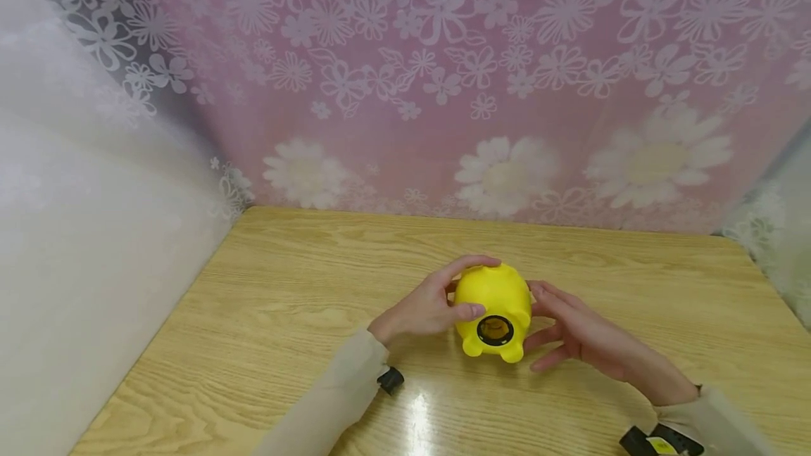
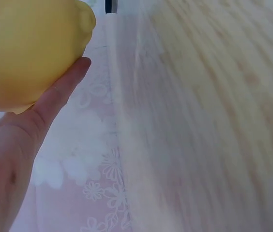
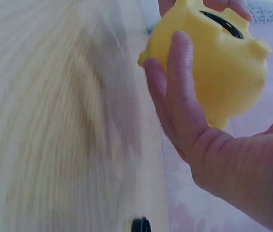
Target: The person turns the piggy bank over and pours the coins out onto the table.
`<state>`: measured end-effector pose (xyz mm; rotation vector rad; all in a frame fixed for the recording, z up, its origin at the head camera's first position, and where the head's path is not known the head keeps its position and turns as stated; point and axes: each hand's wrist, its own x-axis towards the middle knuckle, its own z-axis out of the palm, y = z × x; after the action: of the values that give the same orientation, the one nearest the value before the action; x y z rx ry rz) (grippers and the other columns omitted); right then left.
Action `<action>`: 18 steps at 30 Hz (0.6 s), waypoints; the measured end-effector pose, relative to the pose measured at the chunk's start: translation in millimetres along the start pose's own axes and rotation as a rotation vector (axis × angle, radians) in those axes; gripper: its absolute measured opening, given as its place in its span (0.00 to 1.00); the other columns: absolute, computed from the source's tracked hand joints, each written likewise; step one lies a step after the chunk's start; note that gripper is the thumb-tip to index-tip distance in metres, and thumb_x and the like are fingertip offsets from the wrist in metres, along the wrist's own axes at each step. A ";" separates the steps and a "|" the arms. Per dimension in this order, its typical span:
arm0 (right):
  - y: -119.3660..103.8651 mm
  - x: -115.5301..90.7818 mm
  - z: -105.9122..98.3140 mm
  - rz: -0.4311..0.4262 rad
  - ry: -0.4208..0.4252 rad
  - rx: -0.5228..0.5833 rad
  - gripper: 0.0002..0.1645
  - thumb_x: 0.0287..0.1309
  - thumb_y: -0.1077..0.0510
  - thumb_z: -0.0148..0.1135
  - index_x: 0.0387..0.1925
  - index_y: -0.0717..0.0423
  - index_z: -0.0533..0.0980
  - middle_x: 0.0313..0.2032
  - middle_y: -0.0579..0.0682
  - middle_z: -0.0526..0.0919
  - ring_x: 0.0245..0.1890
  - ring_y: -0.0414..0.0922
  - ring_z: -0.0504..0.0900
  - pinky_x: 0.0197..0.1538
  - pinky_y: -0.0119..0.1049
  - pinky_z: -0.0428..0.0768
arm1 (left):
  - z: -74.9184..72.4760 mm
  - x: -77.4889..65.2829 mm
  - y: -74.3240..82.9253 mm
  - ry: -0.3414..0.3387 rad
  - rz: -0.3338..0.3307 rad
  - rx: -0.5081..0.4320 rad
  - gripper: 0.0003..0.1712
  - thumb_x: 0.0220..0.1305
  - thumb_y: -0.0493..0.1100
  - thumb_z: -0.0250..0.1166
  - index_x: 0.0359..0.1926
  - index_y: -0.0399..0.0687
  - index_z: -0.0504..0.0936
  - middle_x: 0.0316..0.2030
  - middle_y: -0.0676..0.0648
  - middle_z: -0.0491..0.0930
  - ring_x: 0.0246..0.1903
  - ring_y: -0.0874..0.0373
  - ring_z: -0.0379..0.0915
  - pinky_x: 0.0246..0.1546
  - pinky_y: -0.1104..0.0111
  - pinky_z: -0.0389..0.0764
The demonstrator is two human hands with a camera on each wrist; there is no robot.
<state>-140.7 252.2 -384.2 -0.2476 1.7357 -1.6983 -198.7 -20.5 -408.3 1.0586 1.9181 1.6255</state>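
Observation:
A round yellow piggy bank [image 1: 491,294] with stubby feet is tipped so that its black-rimmed round opening [image 1: 495,330] faces me. My left hand [image 1: 431,301] grips it from the left, thumb near the opening and fingers over the far top. On the right side, my right hand [image 1: 589,340] has loosely straight fingers right at the piggy bank's surface. In the right wrist view, the right fingers [image 3: 181,72] overlap the yellow body, and the black rim [image 3: 222,24] shows among the feet. The left wrist view shows the smooth yellow side [image 2: 30,48] along a left finger.
The wood-grain table [image 1: 304,273] lies under both hands. A pink flowered cloth [image 1: 405,90] hangs behind it, and a pale cloth [image 1: 95,231] stands along the left side. Black straps [image 1: 391,380] sit at both wrists.

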 end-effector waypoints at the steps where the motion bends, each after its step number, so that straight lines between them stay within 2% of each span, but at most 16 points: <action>1: -0.5 1.0 2.3 -0.001 -0.015 0.009 0.41 0.81 0.37 0.29 0.79 0.61 0.42 0.61 0.51 0.77 0.49 0.53 0.88 0.50 0.53 0.88 | 0.7 -0.1 0.6 -0.002 0.003 -0.004 0.35 0.71 0.44 0.63 0.74 0.72 0.64 0.74 0.55 0.63 0.55 0.59 0.78 0.49 0.65 0.87; 5: -4.8 6.6 11.1 0.002 -0.042 0.024 0.40 0.81 0.36 0.27 0.75 0.61 0.49 0.62 0.57 0.75 0.49 0.57 0.87 0.52 0.58 0.86 | 3.6 0.3 3.2 0.003 0.029 0.008 0.36 0.71 0.42 0.64 0.74 0.70 0.64 0.75 0.56 0.61 0.60 0.58 0.74 0.54 0.66 0.84; 8: -8.0 9.8 15.7 0.011 -0.019 0.022 0.41 0.81 0.36 0.31 0.78 0.59 0.40 0.59 0.58 0.77 0.49 0.57 0.88 0.52 0.57 0.86 | 6.2 1.2 4.7 0.042 0.021 0.046 0.36 0.73 0.46 0.62 0.76 0.75 0.60 0.77 0.58 0.55 0.66 0.54 0.69 0.56 0.68 0.83; 10: -9.8 11.2 18.5 0.027 0.033 0.005 0.45 0.81 0.37 0.35 0.80 0.57 0.32 0.58 0.59 0.80 0.48 0.55 0.89 0.51 0.55 0.87 | 7.6 1.4 5.9 0.091 -0.015 0.023 0.37 0.74 0.50 0.60 0.76 0.80 0.55 0.78 0.58 0.52 0.68 0.51 0.68 0.54 0.67 0.84; 12: -11.3 12.9 21.5 0.029 0.088 -0.025 0.47 0.80 0.38 0.39 0.80 0.55 0.29 0.61 0.61 0.77 0.48 0.54 0.89 0.51 0.54 0.87 | 8.7 1.6 7.6 0.147 -0.063 -0.007 0.37 0.75 0.55 0.59 0.76 0.83 0.51 0.77 0.54 0.54 0.69 0.49 0.69 0.52 0.65 0.85; 15: -12.5 16.1 26.5 0.004 0.175 -0.085 0.45 0.79 0.40 0.44 0.79 0.54 0.34 0.66 0.66 0.70 0.48 0.54 0.88 0.49 0.53 0.88 | 9.0 1.8 10.9 0.213 -0.141 -0.037 0.37 0.74 0.60 0.58 0.76 0.80 0.50 0.73 0.49 0.61 0.69 0.50 0.69 0.51 0.64 0.86; 18: -11.4 19.0 30.5 -0.056 0.239 -0.119 0.41 0.78 0.45 0.48 0.77 0.53 0.40 0.70 0.69 0.60 0.52 0.52 0.85 0.49 0.54 0.88 | 8.2 3.4 14.5 0.206 -0.188 -0.002 0.39 0.74 0.61 0.58 0.78 0.72 0.50 0.70 0.45 0.65 0.66 0.52 0.72 0.50 0.66 0.85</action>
<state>-140.8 215.3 -377.1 -0.1523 2.0255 -1.7234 -190.8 -12.1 -395.7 0.7086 2.0758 1.6823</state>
